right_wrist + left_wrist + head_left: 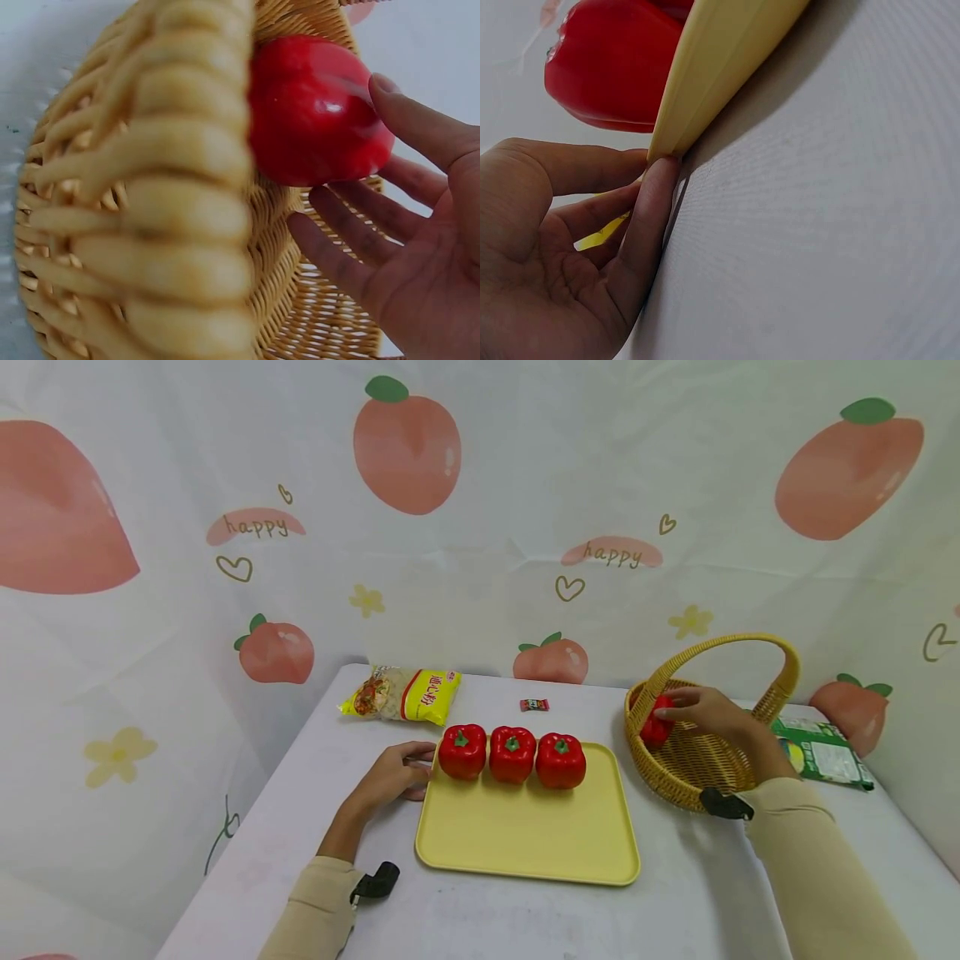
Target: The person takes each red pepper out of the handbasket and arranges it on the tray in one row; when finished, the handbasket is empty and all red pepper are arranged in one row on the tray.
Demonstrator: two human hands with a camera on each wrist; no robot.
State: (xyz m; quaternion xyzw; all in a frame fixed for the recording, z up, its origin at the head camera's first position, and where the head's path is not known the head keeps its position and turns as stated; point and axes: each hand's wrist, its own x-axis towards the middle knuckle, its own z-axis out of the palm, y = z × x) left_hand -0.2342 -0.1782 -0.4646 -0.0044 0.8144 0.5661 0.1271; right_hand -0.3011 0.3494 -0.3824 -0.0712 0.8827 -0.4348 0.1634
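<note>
A yellow tray (525, 835) lies on the table with a row of three red bell peppers (512, 755) along its far side. My left hand (392, 777) pinches the tray's left rim near the far corner; the left wrist view has thumb and fingertips meeting at the edge. Inside the wicker basket (651, 772) on the right, my right hand (705, 714) grips another red bell pepper (319, 112). Its thumb lies on one side of that pepper and the other fingers curl beneath, close to the basket's left wall.
Behind the tray lie a yellow-and-clear food packet (405, 695) and a small red wrapped candy (534, 704). A green packet (821, 752) sits partly behind the basket, whose tall handle (720, 639) arches over the right hand. A fruit-printed curtain (480, 577) stands behind the table.
</note>
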